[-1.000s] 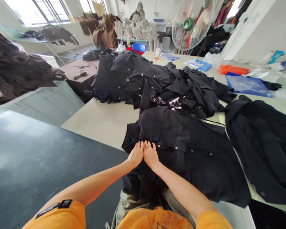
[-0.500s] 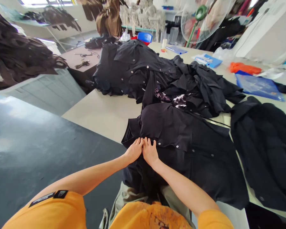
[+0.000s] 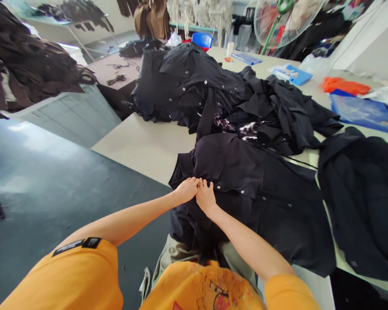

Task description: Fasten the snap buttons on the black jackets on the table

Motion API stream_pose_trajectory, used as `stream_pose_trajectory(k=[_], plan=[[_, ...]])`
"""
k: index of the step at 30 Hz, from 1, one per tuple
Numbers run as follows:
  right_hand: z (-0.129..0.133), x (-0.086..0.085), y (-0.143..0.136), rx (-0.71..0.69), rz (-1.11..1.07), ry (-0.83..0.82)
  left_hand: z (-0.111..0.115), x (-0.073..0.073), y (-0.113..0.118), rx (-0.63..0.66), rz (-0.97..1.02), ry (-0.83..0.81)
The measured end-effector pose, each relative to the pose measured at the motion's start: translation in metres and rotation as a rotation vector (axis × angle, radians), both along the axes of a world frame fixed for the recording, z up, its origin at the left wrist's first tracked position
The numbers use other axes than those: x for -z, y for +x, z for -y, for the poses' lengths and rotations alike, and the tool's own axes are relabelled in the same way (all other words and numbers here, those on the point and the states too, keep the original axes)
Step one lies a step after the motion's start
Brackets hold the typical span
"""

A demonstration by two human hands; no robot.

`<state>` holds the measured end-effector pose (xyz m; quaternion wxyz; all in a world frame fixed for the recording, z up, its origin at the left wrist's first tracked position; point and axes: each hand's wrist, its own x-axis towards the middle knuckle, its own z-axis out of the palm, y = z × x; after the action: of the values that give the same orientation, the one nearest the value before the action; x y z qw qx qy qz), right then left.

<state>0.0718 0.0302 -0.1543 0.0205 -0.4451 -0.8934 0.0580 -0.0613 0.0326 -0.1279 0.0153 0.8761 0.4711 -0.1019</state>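
A black jacket (image 3: pixel 278 234) with a row of silver snap buttons lies across the table edge in front of me, its collar (image 3: pixel 180 165) pointing left. My left hand (image 3: pixel 187 190) is closed on the front edge of the jacket just below the collar. Right beside it, my right hand (image 3: pixel 206 196) grips the same edge, and the fingertips of both hands meet there. Whatever button lies beneath the fingers is hidden. To the right of the hands, several snap buttons show along the front opening.
Behind the jacket is a heap of black jackets (image 3: pixel 168 86), and another black garment (image 3: pixel 358 193) lies at the right. Blue folders (image 3: pixel 292 74) and an orange bag (image 3: pixel 345 86) rest farther back. A grey bin (image 3: pixel 74 112) with dark clothes stands left; a fan (image 3: pixel 286 26) is behind.
The view has tilted down and shifted slightly left, so the scene sits higher and farther right. Both hands stay at the same spot on the jacket's front edge, fingers drawn slightly closer.
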Motion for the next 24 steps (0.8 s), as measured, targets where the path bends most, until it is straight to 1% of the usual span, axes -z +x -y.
stream_pose_trajectory(k=[2,7,9,12,15,18,24], plan=[[0.002,0.002,0.001,-0.015,0.006,0.01,0.008,0.003,0.002,-0.01,-0.021,0.017],[0.01,0.008,0.003,-0.037,-0.001,0.036,0.028,0.017,0.007,-0.068,-0.074,0.055],[0.012,0.009,0.004,-0.032,-0.019,0.039,0.031,0.02,0.005,-0.07,-0.081,0.053],[0.012,0.007,0.005,-0.037,-0.024,0.015,0.03,0.022,-0.001,-0.059,-0.042,0.046],[0.011,0.005,0.004,-0.054,-0.022,-0.007,0.026,0.021,-0.008,-0.044,0.007,0.055],[0.009,0.004,0.002,-0.045,-0.032,-0.019,0.02,0.017,-0.01,-0.029,0.054,0.044],[0.005,0.003,-0.003,-0.013,-0.035,-0.034,0.009,0.0,-0.001,-0.038,-0.01,-0.023]])
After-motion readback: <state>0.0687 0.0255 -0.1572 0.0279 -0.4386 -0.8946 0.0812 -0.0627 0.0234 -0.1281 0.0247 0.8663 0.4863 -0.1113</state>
